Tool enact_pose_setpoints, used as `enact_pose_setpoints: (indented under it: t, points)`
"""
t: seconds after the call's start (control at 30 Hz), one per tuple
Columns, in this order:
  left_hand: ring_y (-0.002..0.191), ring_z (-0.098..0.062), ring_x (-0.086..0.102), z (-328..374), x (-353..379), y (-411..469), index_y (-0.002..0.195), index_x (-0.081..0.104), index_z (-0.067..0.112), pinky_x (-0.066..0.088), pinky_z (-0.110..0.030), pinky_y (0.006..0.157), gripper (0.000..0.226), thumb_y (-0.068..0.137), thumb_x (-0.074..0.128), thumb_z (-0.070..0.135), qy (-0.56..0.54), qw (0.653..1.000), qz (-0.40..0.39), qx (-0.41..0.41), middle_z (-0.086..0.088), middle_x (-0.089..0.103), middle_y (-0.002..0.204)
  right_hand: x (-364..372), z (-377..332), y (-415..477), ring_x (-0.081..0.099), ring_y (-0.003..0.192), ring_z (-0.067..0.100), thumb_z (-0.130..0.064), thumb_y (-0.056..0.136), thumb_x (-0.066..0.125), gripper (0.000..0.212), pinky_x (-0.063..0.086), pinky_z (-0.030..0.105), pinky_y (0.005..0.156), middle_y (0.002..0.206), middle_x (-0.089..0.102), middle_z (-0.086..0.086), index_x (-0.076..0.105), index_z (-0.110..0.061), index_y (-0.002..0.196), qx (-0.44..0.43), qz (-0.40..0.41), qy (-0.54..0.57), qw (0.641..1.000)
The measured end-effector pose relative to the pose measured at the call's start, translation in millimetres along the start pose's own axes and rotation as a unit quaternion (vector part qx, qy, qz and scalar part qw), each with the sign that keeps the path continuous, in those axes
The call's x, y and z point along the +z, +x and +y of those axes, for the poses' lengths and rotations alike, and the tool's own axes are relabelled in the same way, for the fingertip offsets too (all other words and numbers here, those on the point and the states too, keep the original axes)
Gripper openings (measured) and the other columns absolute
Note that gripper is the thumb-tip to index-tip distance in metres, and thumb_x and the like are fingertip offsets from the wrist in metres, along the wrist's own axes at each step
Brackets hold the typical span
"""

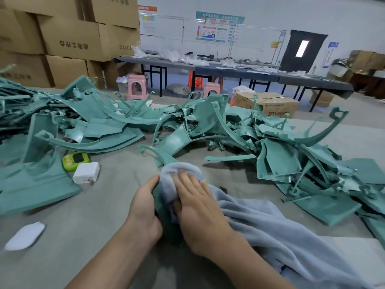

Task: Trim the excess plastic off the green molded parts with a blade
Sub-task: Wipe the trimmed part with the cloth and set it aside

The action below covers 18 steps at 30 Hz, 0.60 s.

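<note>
I hold one curved green molded part (pixel 164 157) upright between my hands at the table's near middle. My left hand (pixel 143 205) grips its left side. My right hand (pixel 198 203) holds a pale blue-grey cloth (pixel 260 222) wrapped over the part, fingers curled round it through the fabric. The lower part of the piece is hidden by my hands and the cloth. No blade shows in either hand. Large heaps of green molded parts (pixel 208 122) lie across the table behind and to both sides.
A green timer (pixel 75 160) and a white charger block (pixel 86 173) sit left of my hands. A white scrap (pixel 25 236) lies at the near left. Cardboard boxes (pixel 68 38), pink stools (pixel 137 86) and a long dark table (pixel 229 69) stand beyond.
</note>
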<state>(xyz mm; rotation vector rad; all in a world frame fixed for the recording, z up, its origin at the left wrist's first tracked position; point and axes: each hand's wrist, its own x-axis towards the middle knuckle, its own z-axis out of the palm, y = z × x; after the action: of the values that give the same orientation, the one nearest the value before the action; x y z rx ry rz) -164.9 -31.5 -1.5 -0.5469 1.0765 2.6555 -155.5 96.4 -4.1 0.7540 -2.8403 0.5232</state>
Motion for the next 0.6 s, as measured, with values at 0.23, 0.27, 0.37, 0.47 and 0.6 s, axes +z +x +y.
enact_pose_setpoints:
  t: [0.23,0.27,0.37,0.47,0.6]
  points:
    - [0.096,-0.034,0.075,-4.1,-7.2,5.0,0.113,0.076,0.004,0.055,-0.042,0.083,0.045,0.1,0.049,0.038,0.002,0.999,0.028,0.029,-0.017,0.075,0.112,1.2,-12.8,-27.5,0.038,0.148,0.019,-0.028,0.104,0.046,0.058,0.028,0.036,0.123,0.163,0.036,0.007,0.034,-0.011,0.158,0.04,0.038,-0.058,0.997]
    - [0.091,-0.033,0.076,-3.0,-7.1,6.6,0.111,0.076,0.004,0.055,-0.04,0.078,0.043,0.1,0.05,0.037,0.011,0.998,0.044,0.036,-0.016,0.076,0.108,0.4,-14.9,-34.0,0.06,0.13,0.021,-0.024,0.094,0.056,0.054,0.045,0.035,0.111,0.147,0.057,0.01,0.055,-0.008,0.145,0.03,0.045,-0.068,0.996]
    - [0.088,-0.033,0.076,-2.8,-5.9,8.0,0.109,0.074,0.0,0.057,-0.038,0.075,0.041,0.099,0.055,0.035,0.026,0.997,0.065,0.037,-0.017,0.077,0.104,5.4,-12.1,-48.0,0.075,0.086,0.017,-0.02,0.079,0.061,0.033,0.057,0.029,0.08,0.106,0.079,0.004,0.079,-0.015,0.106,-0.04,0.102,-0.093,0.99]
    - [0.094,-0.036,0.074,-2.9,-3.9,8.7,0.107,0.074,-0.001,0.06,-0.041,0.079,0.037,0.094,0.064,0.032,0.043,0.993,0.096,0.045,-0.019,0.077,0.101,-7.0,-7.0,-50.8,0.065,0.067,0.011,-0.016,0.079,0.062,0.014,0.045,0.029,0.081,0.079,0.071,-0.011,0.072,-0.025,0.083,-0.106,0.114,-0.11,0.982]
    - [0.06,-0.027,0.072,2.6,-1.1,6.3,0.069,0.078,0.006,0.056,-0.032,0.048,0.024,0.082,0.078,0.027,0.191,0.959,0.144,0.15,-0.013,0.076,0.072,-36.6,-3.6,-46.7,0.045,0.047,0.013,-0.01,0.066,0.075,0.024,0.031,0.035,0.088,0.052,0.055,-0.01,0.058,-0.026,0.063,0.015,0.197,-0.184,0.963]
